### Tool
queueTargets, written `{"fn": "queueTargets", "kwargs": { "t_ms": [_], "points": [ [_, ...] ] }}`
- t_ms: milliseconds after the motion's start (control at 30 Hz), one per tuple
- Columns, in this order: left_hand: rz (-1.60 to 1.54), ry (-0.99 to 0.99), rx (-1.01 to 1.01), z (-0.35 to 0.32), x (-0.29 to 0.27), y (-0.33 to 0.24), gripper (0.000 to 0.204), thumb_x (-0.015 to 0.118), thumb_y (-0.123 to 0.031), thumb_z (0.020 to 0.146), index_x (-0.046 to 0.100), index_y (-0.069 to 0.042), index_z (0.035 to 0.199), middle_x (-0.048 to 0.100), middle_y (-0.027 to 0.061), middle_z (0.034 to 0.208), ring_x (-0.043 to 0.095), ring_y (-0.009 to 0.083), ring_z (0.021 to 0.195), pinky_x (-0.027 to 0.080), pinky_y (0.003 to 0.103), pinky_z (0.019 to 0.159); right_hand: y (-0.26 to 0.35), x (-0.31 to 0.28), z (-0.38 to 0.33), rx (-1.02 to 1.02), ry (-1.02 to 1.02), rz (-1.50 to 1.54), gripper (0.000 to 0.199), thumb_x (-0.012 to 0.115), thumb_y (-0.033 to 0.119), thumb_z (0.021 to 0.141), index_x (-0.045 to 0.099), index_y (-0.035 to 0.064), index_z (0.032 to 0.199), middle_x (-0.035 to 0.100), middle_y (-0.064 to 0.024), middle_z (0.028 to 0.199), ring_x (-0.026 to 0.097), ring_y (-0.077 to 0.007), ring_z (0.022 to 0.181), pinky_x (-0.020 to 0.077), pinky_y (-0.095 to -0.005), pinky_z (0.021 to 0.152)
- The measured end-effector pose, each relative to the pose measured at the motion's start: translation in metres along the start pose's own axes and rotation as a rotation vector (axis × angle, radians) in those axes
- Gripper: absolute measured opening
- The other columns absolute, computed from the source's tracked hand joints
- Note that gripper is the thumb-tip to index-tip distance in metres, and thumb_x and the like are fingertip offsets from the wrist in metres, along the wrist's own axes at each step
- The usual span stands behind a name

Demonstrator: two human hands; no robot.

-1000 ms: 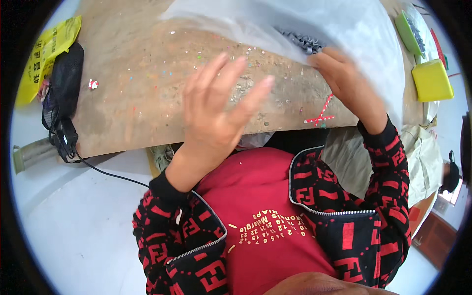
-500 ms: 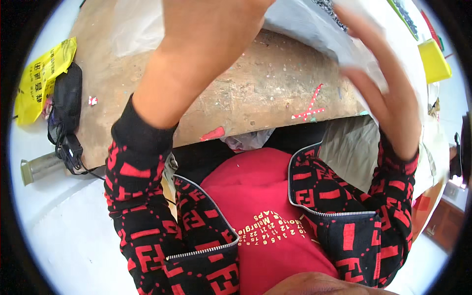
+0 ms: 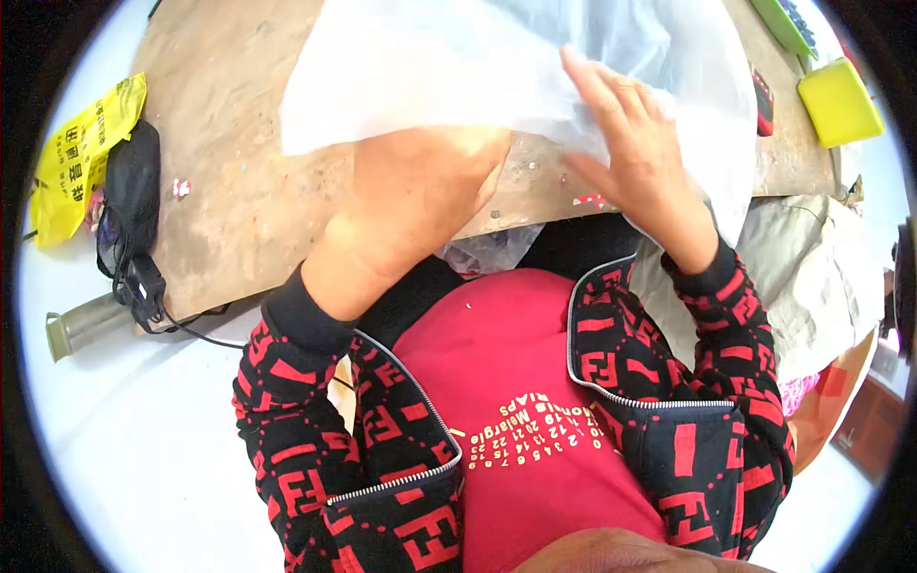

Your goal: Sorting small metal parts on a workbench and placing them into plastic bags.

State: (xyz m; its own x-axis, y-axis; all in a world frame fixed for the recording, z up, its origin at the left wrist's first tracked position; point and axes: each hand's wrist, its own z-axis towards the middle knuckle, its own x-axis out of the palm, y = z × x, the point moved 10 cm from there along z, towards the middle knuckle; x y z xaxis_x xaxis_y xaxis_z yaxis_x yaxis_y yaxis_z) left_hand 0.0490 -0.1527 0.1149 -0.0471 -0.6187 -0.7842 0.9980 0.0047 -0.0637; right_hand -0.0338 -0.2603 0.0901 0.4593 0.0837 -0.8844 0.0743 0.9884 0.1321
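Note:
A large, translucent white plastic bag (image 3: 411, 72) hangs over the far part of the wooden table. My left hand (image 3: 420, 186) is curled at the bag's near edge and grips it; the plastic covers part of the knuckles, and the fingertips are hidden. To its right, my right hand (image 3: 642, 158) lies against the bag's right part. Its fingers stretch upward, with the thumb apart, and nothing is held in them.
The worn wooden table (image 3: 239, 220) carries a yellow printed bag (image 3: 81, 158), a black pouch (image 3: 132, 181) and a clear bottle (image 3: 91, 325) at its left edge. Far right are a yellow box (image 3: 841, 103), a green tray (image 3: 783, 24) and a dark red object (image 3: 762, 103). Beige cloth (image 3: 812, 267) hangs nearer.
Both hands have come nearer to me. The plastic bag has been drawn nearer and spread in front of them, uncovering the table's right side and the dark red object.

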Motion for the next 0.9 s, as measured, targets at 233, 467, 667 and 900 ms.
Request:
{"fn": "queueTargets", "kwargs": {
  "t_ms": [233, 467, 667, 900],
  "points": [
    [-0.161, -0.179, 0.083, -0.009, -0.025, -0.048, 0.033, 0.073, -0.013, 0.077, 0.072, -0.018, 0.11, 0.07, 0.0057, 0.102, 0.068, 0.028, 0.099, 0.054, 0.038, 0.075, -0.041, 0.015, 0.005, 0.148, 0.057, 0.355, 0.038, 0.064, 0.001, 0.076, 0.069, 0.0001, 0.114, 0.068, -0.0166, 0.097, 0.065, -0.0376, 0.091, 0.0515, -0.0417, 0.082],
    [0.024, -0.078, 0.045, 0.028, 0.048, 0.003, 0.032, 0.064, -0.013, 0.081, 0.068, -0.024, 0.111, 0.068, 0.0058, 0.099, 0.066, 0.0303, 0.107, 0.055, 0.041, 0.072, -0.014, 0.006, 0.003, 0.204, 0.269, 0.455, 0.043, 0.08, 0.01, 0.077, 0.063, -0.002, 0.115, 0.065, -0.0213, 0.123, 0.064, -0.0354, 0.112, 0.0508, -0.0397, 0.091],
    [-0.303, 0.075, -0.094, 0.041, 0.068, 0.056, 0.016, 0.06, -0.014, 0.085, 0.07, -0.015, 0.097, 0.068, 0.0154, 0.081, 0.068, 0.0365, 0.083, 0.052, 0.047, 0.068, 0.017, -0.102, -0.017, -0.054, -0.123, 0.054, 0.104, 0.083, 0.049, 0.077, 0.031, 0.0073, 0.157, 0.028, -0.0255, 0.161, 0.032, -0.0457, 0.147, 0.033, -0.0548, 0.116],
    [-0.619, 0.286, -0.303, 0.042, 0.089, 0.071, 0.015, 0.062, -0.019, 0.088, 0.072, -0.009, 0.094, 0.069, 0.02, 0.085, 0.065, 0.0415, 0.08, 0.051, 0.047, 0.069, -0.084, -0.039, -0.075, 0.341, -0.197, 0.111, 0.086, 0.077, 0.01, 0.084, 0.031, 0.0055, 0.157, 0.039, -0.0211, 0.158, 0.045, -0.0341, 0.141, 0.0422, -0.0445, 0.11]
  ]
}}
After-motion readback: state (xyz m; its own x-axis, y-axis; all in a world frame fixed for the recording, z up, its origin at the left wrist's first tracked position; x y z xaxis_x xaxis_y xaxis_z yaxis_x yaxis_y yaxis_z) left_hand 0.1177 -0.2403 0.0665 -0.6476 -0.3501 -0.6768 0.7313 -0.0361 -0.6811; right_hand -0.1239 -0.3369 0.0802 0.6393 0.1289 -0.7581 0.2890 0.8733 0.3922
